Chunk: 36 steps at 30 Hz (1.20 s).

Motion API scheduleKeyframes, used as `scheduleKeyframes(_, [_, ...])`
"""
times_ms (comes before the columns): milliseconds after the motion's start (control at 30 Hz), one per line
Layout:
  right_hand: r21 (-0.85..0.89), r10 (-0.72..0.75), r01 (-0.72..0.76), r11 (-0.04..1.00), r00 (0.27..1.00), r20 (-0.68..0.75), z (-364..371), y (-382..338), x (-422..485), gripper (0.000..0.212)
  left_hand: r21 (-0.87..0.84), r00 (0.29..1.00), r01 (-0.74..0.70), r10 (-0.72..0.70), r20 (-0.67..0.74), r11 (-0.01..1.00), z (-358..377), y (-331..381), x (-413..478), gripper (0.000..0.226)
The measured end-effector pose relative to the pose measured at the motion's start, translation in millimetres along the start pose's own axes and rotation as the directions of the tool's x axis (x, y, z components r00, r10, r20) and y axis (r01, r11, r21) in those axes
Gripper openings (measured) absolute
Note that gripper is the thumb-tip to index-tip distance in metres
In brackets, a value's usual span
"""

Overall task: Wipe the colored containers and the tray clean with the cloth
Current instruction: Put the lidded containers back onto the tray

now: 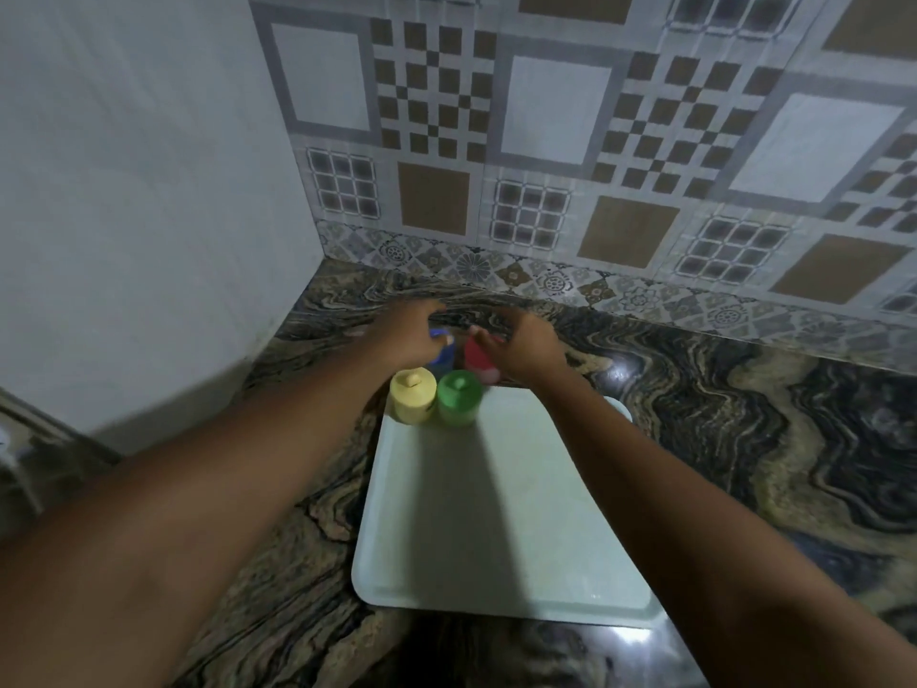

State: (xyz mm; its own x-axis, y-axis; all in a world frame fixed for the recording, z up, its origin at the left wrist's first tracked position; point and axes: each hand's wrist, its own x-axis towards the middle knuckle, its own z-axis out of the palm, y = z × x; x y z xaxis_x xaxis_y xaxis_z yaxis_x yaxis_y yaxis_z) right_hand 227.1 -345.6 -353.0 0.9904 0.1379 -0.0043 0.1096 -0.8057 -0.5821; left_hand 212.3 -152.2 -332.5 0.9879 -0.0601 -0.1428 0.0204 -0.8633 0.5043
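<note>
A pale green tray (506, 513) lies on the marbled counter. At its far left corner stand a yellow container (412, 395) and a green container (459, 397), both lidded. Behind them are a blue container (444, 357) and a red container (479, 362), mostly covered by my hands. My left hand (407, 335) reaches over the blue container and its fingers curl round it. My right hand (521, 342) curls round the red one. The frame is blurred by motion. No cloth is in view.
A white wall (149, 191) rises on the left and a patterned tile wall (595, 141) runs along the back. The dark swirled counter (744, 414) stretches to the right of the tray.
</note>
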Motion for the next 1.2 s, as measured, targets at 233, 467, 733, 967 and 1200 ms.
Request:
scheduleKeyframes(233, [-0.126,-0.01,0.033,0.991,0.984,0.178,16.1,3.3,29.7,0.044,0.081,0.993,-0.026,0.017,0.12,0.996,2.4,-13.2,22.8,0.06])
scheduleKeyframes(467, [-0.088,0.006,0.009,0.996,0.987,0.159,24.9,4.0,25.2,0.035,0.047,0.992,-0.078,0.073,0.1,0.996,8.4,-18.2,26.7,0.06])
scheduleKeyframes(733, [-0.035,0.077,-0.074,0.997,0.99,0.115,32.1,6.4,29.6,0.023,-0.009,0.991,-0.091,0.091,0.097,0.996,14.2,-17.8,25.7,0.062])
scheduleKeyframes(967, [0.013,0.004,-0.004,1.0,0.999,-0.034,-19.9,-0.2,21.1,0.017,-0.072,0.991,-0.137,0.137,0.0,0.988,-10.0,12.0,22.2,0.062])
scheduleKeyframes(1200, [0.048,-0.002,0.006,0.999,0.995,-0.098,-66.0,17.8,-19.0,0.034,0.005,0.972,-0.226,0.226,-0.063,0.974,-10.9,68.5,-3.2,0.057])
